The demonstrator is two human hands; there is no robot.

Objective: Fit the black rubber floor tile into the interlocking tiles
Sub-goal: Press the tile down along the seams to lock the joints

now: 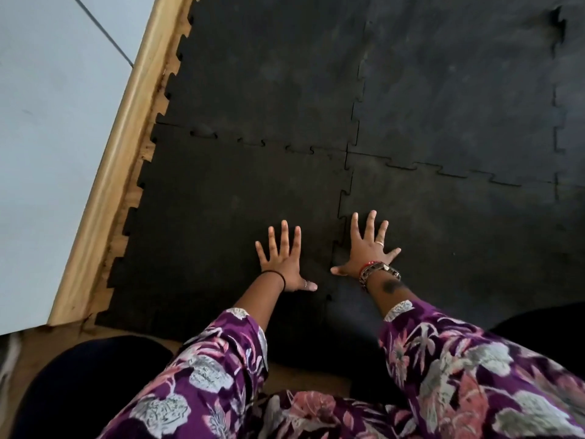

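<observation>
A black rubber floor tile [202,210] lies at the near left, its toothed edges meshed with the neighbouring black interlocking tiles [443,90]. My left hand [283,264] rests flat on this tile, fingers spread, just left of the jagged seam [340,217]. On the other side of that seam, my right hand [367,251] presses flat on the adjoining near-right tile [459,236], fingers apart, with a ring and bracelets at the wrist. Neither hand holds anything. A few teeth on the tile's far seam [202,134] look slightly raised.
A light wooden skirting board [120,160] runs along the left side of the tiles, with a white wall [47,137] beyond. Brown wood floor [133,217] shows between the teeth. My purple floral sleeves [474,375] and dark knees [79,384] fill the bottom.
</observation>
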